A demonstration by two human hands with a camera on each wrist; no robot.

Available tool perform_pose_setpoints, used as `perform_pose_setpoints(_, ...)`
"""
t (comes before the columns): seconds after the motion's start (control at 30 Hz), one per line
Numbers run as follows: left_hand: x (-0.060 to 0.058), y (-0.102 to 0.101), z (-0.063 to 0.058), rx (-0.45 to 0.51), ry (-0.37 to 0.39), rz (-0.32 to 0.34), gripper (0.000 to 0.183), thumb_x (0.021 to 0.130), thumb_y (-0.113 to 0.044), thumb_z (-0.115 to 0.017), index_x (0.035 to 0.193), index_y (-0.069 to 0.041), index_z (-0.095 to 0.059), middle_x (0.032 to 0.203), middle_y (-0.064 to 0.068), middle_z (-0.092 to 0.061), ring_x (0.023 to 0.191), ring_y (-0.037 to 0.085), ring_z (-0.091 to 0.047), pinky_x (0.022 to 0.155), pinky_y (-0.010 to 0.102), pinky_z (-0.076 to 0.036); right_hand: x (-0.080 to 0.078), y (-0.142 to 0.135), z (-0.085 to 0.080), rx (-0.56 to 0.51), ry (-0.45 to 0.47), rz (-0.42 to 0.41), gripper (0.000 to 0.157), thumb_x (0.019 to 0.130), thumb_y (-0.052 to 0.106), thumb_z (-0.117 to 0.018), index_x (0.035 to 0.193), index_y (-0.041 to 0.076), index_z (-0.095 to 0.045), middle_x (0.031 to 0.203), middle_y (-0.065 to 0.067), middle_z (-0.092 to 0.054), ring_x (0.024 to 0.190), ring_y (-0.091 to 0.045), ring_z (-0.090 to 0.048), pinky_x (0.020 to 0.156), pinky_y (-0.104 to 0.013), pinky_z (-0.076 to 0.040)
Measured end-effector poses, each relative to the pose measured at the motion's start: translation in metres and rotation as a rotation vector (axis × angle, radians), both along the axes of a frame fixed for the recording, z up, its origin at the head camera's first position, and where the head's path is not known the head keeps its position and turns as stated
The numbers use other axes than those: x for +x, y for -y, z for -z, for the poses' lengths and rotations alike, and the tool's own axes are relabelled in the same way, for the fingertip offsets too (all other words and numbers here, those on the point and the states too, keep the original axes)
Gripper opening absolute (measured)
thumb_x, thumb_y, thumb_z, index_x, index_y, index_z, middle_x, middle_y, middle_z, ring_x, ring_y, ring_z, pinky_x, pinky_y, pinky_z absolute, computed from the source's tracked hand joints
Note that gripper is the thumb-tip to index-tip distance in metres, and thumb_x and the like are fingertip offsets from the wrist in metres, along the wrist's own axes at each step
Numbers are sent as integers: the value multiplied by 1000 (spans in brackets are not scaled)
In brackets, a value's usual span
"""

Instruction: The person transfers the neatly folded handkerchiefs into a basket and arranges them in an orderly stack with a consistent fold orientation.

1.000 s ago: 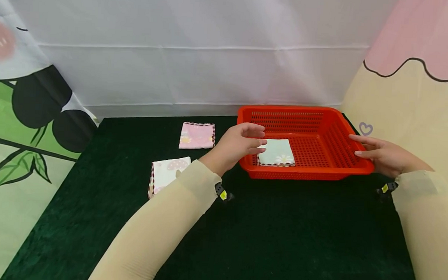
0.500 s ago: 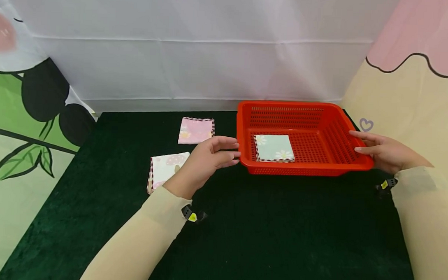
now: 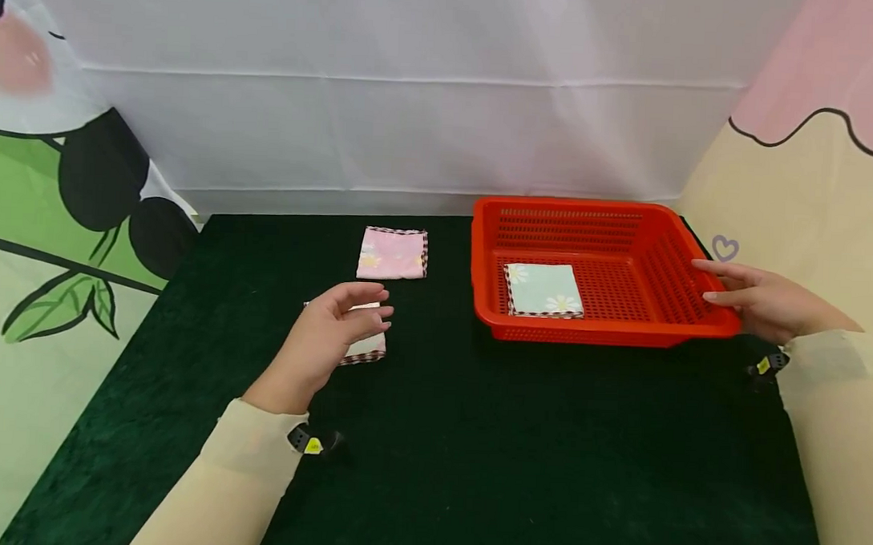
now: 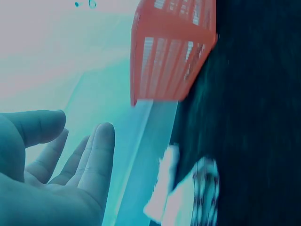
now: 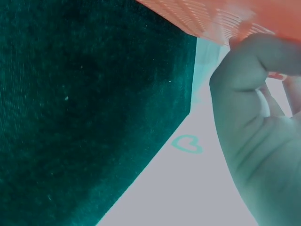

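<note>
My left hand point(image 3: 322, 333) hovers over a folded white handkerchief point(image 3: 365, 350) with a checked edge, hiding much of it. In the left wrist view, its fingers point(image 4: 101, 160) are spread apart from the thumb and hold nothing. At the right end of a red plastic basket point(image 3: 586, 336), my right hand point(image 3: 775, 304) grips the rim between thumb and fingers; the right wrist view shows the bent thumb against the basket point(image 5: 211, 21). Inside the basket, towards its left, lies a folded mint-green handkerchief point(image 3: 546, 291) with daisies. A folded pink handkerchief point(image 3: 394, 253) lies left of the basket.
A dark green cloth point(image 3: 517, 444) covers the table. Behind it hangs a white curtain point(image 3: 412, 135), close to the basket's back. Printed sheets flank both sides, the right one point(image 3: 793, 197) near my right hand.
My left hand has moved left and towards me, from above the basket's left end to over the white handkerchief. The right hand has stayed at the basket's rim.
</note>
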State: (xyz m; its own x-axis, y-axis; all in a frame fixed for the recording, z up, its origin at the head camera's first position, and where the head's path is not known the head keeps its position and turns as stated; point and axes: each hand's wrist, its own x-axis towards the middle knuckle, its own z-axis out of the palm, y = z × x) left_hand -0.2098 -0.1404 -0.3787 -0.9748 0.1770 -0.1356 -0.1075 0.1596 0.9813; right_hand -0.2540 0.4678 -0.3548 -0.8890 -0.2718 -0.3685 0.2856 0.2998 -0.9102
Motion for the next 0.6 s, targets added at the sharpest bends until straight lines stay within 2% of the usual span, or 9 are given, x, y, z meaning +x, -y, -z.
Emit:
perform_pose_setpoints(0.1, 0, 15, 3, -38, 1, -29, 40, 104, -14, -64, 143, -19, -55, 146, 2, -54, 129, 23, -60, 107, 46, -47, 1, 0, 0, 26, 3, 21, 63, 109, 8, -50, 163, 31, -30, 127, 20, -60, 108, -15, -66, 87, -39, -60)
perform_pose_setpoints(0.3, 0, 46, 11, -159, 48, -66, 45, 103, -16, -64, 146, -17, -53, 150, 4, -52, 130, 21, -59, 107, 45, -47, 0, -2, 2, -50, 19, 28, 55, 109, 4, -48, 148, 42, -51, 126, 17, -63, 107, -17, -67, 86, -40, -60)
perform_pose_setpoints(0.53, 4, 82, 21, -244, 71, -52, 47, 105, -15, -61, 150, -10, -49, 149, 13, -51, 130, 29, -56, 110, 49, -44, -1, -3, 4, -82, 16, 20, 57, 108, 3, -47, 155, 38, -46, 128, 16, -63, 108, -18, -67, 86, -40, -60)
perform_pose_setpoints(0.6, 5, 88, 22, -260, 82, -53, 47, 105, -17, -61, 150, -10, -48, 148, 13, -50, 128, 31, -55, 112, 53, -42, -1, -4, 4, -104, 20, 14, 57, 108, 3, -47, 152, 39, -49, 128, 15, -63, 108, -18, -67, 86, -40, -60)
